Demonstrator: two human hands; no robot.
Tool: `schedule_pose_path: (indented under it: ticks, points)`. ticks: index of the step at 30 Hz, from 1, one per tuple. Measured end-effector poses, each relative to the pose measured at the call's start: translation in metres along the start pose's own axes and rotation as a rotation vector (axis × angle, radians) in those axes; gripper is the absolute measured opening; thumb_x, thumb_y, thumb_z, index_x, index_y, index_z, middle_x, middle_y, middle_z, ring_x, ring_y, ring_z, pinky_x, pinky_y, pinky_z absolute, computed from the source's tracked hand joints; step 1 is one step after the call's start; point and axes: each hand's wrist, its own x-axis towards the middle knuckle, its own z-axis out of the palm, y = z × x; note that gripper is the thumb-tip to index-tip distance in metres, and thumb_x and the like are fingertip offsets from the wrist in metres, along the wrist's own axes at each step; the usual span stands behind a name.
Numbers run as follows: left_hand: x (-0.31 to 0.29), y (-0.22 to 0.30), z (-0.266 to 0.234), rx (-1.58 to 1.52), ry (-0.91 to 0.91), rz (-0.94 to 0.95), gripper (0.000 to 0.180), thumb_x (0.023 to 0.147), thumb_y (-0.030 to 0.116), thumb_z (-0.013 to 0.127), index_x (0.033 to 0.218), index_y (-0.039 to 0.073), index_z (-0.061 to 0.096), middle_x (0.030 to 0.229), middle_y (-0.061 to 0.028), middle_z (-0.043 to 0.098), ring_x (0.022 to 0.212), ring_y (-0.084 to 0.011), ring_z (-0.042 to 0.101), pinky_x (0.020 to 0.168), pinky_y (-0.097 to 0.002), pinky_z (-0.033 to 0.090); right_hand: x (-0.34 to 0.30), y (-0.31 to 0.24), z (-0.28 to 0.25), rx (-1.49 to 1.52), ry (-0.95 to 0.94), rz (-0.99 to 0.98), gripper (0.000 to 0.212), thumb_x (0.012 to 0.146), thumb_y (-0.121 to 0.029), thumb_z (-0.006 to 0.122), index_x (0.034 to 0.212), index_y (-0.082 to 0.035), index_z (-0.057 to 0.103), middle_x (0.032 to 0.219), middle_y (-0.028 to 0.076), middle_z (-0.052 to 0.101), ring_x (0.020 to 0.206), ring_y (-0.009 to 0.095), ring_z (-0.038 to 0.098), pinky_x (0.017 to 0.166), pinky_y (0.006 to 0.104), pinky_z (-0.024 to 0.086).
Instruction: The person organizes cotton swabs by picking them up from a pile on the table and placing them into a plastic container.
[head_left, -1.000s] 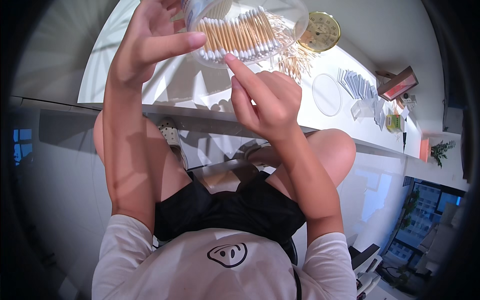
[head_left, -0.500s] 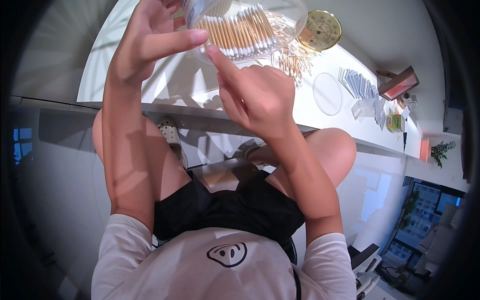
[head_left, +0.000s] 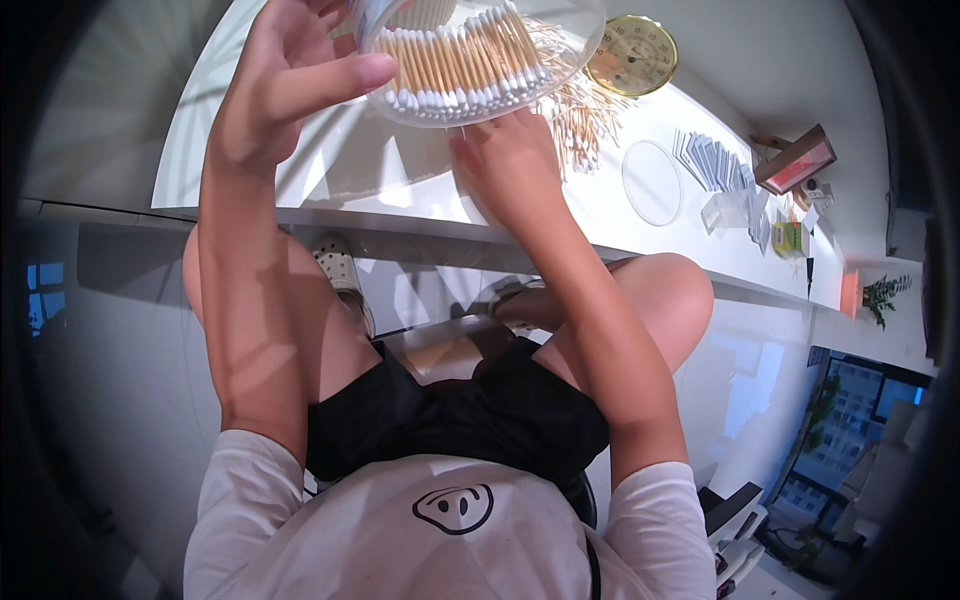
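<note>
My left hand (head_left: pixel 285 85) grips a round clear plastic tub (head_left: pixel 412 113) by its left side, with the thumb over the rim. The tub is tilted so its inside shows, and a dense row of cotton swabs (head_left: pixel 462 65) with white tips and wooden sticks lies in it. Below the tub's near edge is my right hand (head_left: pixel 510 165), its fingertips hidden behind the tub or down by the table; whether they hold anything does not show. Loose cotton swabs (head_left: pixel 588 125) lie heaped on the white table, just right of that hand.
A round gold-rimmed dial gauge (head_left: pixel 632 57) stands behind the heap. Farther right on the table (head_left: pixel 400 185) lie a clear round lid (head_left: pixel 652 185), a fan of cards (head_left: pixel 712 160), a clear box (head_left: pixel 722 212), a tilted frame (head_left: pixel 797 162) and a green-yellow box (head_left: pixel 790 238).
My right hand has left the tub's rim, where its index finger touched the swabs, and moved under the tub's near edge toward the table. The tub has shifted slightly left.
</note>
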Motion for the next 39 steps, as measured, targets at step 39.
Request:
schedule_pose_path:
  ticks: [39]
  points:
    - [-0.001,-0.003,0.000,-0.054,-0.002,0.002,0.103,0.058,0.007,0.084,0.149,-0.003,0.038,0.145,-0.0157,0.050,0.137,-0.0271,0.046,0.118,-0.0379,0.031,0.021,-0.041,-0.089,0.103,0.311,-0.346,0.046,0.068,-0.010,0.065,0.114,-0.012,0.073,0.079,0.000,0.050,0.065,0.017,0.048,0.054,0.0325,0.036]
